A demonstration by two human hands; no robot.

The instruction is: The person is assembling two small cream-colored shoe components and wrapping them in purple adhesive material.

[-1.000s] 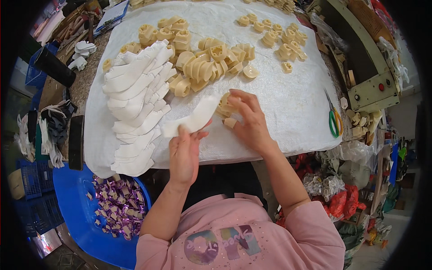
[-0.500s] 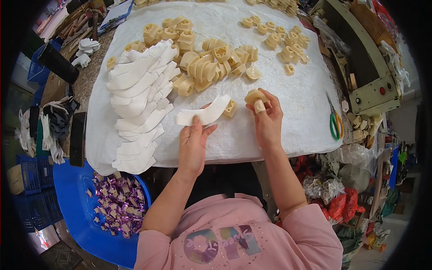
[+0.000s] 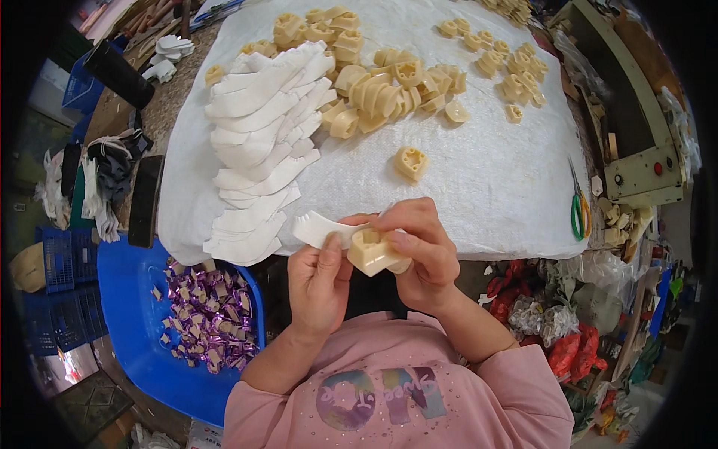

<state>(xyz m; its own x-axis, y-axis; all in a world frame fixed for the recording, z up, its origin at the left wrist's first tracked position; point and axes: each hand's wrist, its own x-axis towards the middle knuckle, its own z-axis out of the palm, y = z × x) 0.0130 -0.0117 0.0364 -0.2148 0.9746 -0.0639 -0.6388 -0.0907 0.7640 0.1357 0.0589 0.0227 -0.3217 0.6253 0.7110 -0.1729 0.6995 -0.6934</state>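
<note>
Left hand [image 3: 320, 280] pinching white strip [image 3: 320, 228]; right hand [image 3: 422, 251] closed round cream block [image 3: 372, 251]; both above white cloth [image 3: 486, 179]

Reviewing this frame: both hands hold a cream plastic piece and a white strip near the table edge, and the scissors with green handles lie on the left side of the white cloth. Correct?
Not quite. The head view shows the scissors on the right side of the white cloth, near its edge. The rest holds: the left hand and right hand hold the cream plastic piece and the white strip near the table edge.

Glossy cream plastic piece [image 3: 372, 251], matt white strip [image 3: 321, 228]
</note>
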